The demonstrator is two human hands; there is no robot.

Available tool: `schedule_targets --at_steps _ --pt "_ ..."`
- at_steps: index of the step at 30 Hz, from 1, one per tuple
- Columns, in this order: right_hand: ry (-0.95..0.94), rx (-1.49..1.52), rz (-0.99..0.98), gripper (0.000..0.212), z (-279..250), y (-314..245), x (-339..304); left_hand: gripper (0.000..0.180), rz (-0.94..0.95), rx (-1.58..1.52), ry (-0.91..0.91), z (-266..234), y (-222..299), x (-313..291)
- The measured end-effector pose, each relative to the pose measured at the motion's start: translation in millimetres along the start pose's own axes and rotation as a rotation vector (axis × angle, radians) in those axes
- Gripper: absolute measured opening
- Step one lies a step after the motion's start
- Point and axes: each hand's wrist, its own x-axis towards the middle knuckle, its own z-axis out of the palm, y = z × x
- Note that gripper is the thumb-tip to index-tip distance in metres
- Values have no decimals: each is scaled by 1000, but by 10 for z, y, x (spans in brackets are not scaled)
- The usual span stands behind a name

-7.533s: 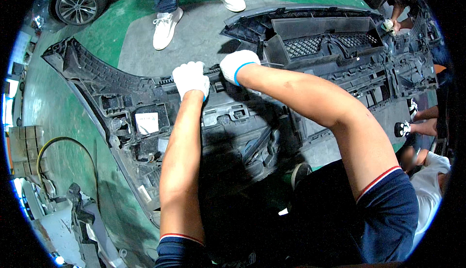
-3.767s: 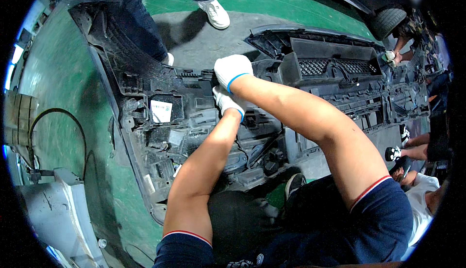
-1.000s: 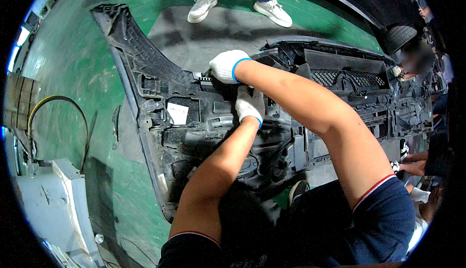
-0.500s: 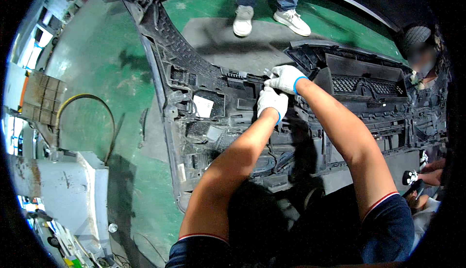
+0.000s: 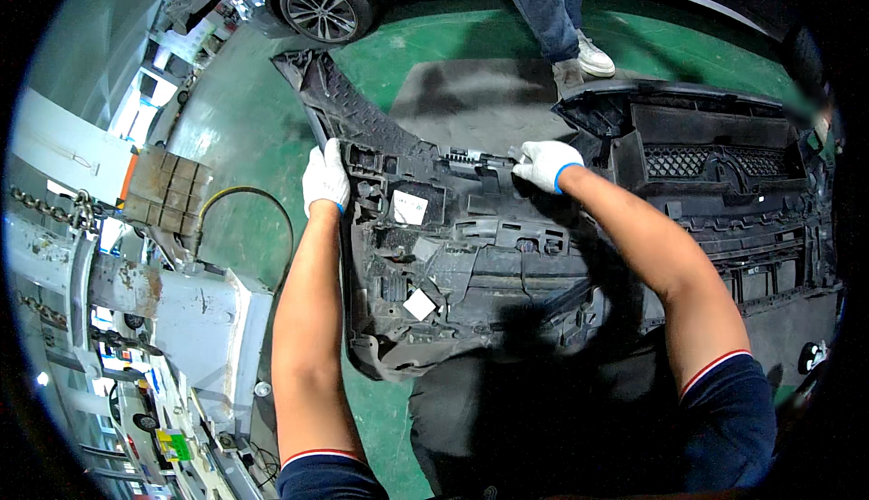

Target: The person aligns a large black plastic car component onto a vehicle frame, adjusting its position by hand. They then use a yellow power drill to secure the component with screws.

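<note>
A large black plastic car bumper [image 5: 493, 260] lies with its ribbed inner side facing up. My left hand [image 5: 326, 179], in a white glove, is closed around the bumper's left edge. My right hand [image 5: 549, 165], gloved too, is at the bumper's upper edge near the middle, its fingers closed. A small greyish bit shows at those fingertips, too small to name. Left of the right hand runs a slotted black strip [image 5: 463, 156] on the bumper. White labels [image 5: 410, 208] are stuck to the inner side.
Beyond the bumper stands a person in jeans [image 5: 543, 7], next to a dark car with a spoked wheel [image 5: 319, 9]. To the right lies another black part with a mesh grille [image 5: 715, 161]. A grey metal machine [image 5: 204, 319] with a hose [image 5: 249, 190] stands at the left.
My left hand has gone from beside the right hand to the bumper's left edge. My right hand stays near the upper edge. The person opposite has shifted their feet, and the view has turned.
</note>
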Motion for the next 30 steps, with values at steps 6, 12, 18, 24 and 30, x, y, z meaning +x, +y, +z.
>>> schedule_targets --at_steps 6,12,18,24,30 --pt "63 1 -2 45 -100 167 -130 57 18 51 228 42 363 44" --pt "98 32 -46 45 -133 292 -237 67 12 6 136 -31 421 -19" --pt "159 -47 -6 46 -295 282 -246 69 107 -32 37 47 132 16" --pt "149 -148 3 42 -552 -87 -364 94 91 -86 -267 -15 -326 62" --pt "248 -71 -53 52 -110 444 -206 68 -59 -367 -469 -185 192 -278"
